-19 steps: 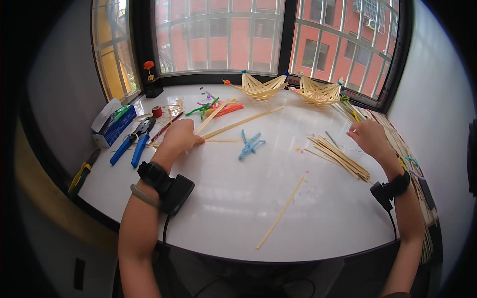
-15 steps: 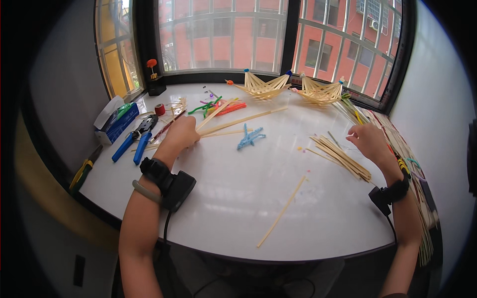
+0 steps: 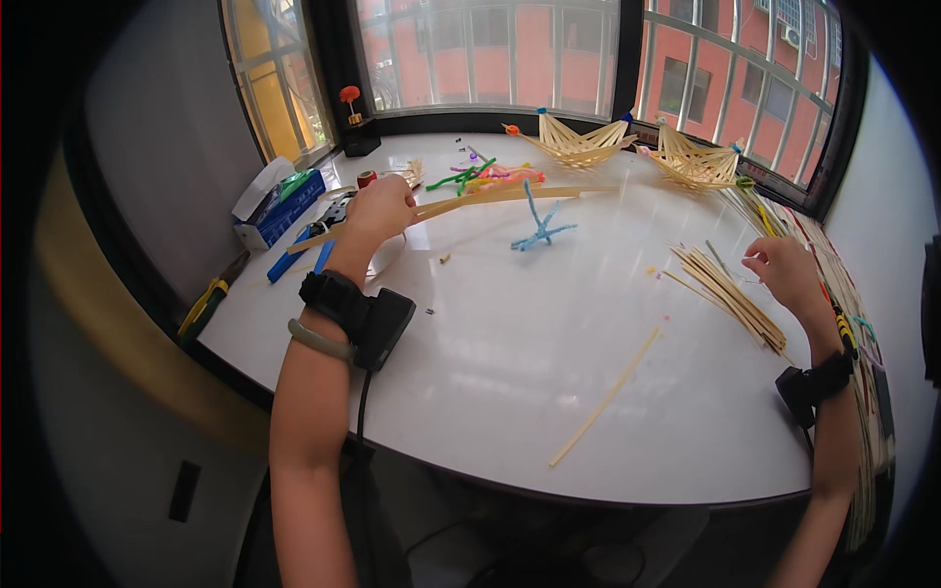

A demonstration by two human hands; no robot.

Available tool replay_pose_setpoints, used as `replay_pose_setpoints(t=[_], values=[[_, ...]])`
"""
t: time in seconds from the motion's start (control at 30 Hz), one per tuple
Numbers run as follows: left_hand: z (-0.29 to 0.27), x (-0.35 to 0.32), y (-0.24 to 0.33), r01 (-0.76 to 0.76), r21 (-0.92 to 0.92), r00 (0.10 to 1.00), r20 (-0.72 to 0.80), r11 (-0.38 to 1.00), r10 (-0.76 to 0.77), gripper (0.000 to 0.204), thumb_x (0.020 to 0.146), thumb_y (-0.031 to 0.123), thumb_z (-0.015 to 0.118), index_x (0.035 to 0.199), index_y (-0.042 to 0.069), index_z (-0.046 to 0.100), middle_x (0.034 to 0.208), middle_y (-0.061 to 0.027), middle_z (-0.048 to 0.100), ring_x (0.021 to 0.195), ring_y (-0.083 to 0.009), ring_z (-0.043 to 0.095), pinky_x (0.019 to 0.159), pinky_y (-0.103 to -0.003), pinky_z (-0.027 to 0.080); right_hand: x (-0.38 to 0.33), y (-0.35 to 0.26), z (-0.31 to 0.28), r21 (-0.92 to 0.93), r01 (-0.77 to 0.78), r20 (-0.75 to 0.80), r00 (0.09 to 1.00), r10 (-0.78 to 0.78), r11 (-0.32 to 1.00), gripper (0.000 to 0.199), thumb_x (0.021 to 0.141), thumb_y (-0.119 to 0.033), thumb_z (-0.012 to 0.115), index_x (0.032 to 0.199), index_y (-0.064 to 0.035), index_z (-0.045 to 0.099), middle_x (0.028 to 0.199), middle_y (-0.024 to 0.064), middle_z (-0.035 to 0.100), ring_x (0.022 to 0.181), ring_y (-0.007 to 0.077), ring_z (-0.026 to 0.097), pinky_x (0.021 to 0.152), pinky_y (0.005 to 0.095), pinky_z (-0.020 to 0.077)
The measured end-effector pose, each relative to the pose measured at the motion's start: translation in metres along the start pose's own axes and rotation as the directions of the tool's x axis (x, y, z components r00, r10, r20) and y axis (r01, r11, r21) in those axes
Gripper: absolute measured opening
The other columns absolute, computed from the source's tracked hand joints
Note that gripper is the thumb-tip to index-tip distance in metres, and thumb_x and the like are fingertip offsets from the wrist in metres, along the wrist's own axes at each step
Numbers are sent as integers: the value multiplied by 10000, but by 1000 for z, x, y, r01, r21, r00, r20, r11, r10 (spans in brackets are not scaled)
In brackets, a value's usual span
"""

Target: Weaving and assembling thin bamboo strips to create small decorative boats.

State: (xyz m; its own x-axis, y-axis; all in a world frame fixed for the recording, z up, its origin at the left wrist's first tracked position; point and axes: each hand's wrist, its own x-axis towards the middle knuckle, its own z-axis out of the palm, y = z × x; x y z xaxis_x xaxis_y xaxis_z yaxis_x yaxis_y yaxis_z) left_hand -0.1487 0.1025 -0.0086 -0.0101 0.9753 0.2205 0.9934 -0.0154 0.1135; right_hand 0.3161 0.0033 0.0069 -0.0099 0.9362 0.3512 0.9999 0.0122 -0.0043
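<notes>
My left hand (image 3: 387, 206) is closed around a few long, flat bamboo strips (image 3: 520, 195) at the far left of the table. They stick out on both sides of the fist and bow toward the window. Just in front of their right part stands a light-blue pipe-cleaner figure (image 3: 541, 233), one leg pointing up. Over on the right, my right hand (image 3: 787, 272) is raised with fingertips pinched together; what they hold, if anything, is too small to make out. Beside it lies a bundle of thin bamboo sticks (image 3: 730, 299). One single stick (image 3: 606, 397) lies nearer the front edge.
Coloured pipe cleaners (image 3: 495, 178) lie at the back. Two woven bamboo pieces (image 3: 578, 145) stand by the window. A tissue box (image 3: 281, 209), blue-handled pliers (image 3: 294, 257) and a red spool (image 3: 367, 179) are at left. Long strips (image 3: 833, 265) line the right edge.
My left hand has lifted the bamboo strips, which now bow. The blue pipe-cleaner figure has turned, one leg now up. My right hand stays pinched by the bundle. The whole view has shifted.
</notes>
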Motion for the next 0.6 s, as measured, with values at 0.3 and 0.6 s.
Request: replay_pose_setpoints(t=[0.3, 0.6], values=[[-9, 6, -7, 164, -144, 900, -382, 976, -208, 213, 800, 276, 621, 942, 123, 663, 908, -92, 674, 881, -267, 639, 751, -386, 489, -3, 1, 1, 8, 31, -3, 1000, -31, 999, 161, 791, -209, 657, 834, -55, 680, 706, 89, 659, 669, 244, 630, 632, 360, 474], [10, 33, -12, 230, 46, 922, -330, 972, -202, 206, 812, 255, 603, 957, 131, 683, 938, -145, 663, 932, -313, 625, 777, -423, 484, -1, -6, 2, 146, 112, 99, 987, -127, 983, 242, 801, -243, 654, 864, -10, 675, 745, 112, 662, 686, 251, 629, 655, 343, 485]])
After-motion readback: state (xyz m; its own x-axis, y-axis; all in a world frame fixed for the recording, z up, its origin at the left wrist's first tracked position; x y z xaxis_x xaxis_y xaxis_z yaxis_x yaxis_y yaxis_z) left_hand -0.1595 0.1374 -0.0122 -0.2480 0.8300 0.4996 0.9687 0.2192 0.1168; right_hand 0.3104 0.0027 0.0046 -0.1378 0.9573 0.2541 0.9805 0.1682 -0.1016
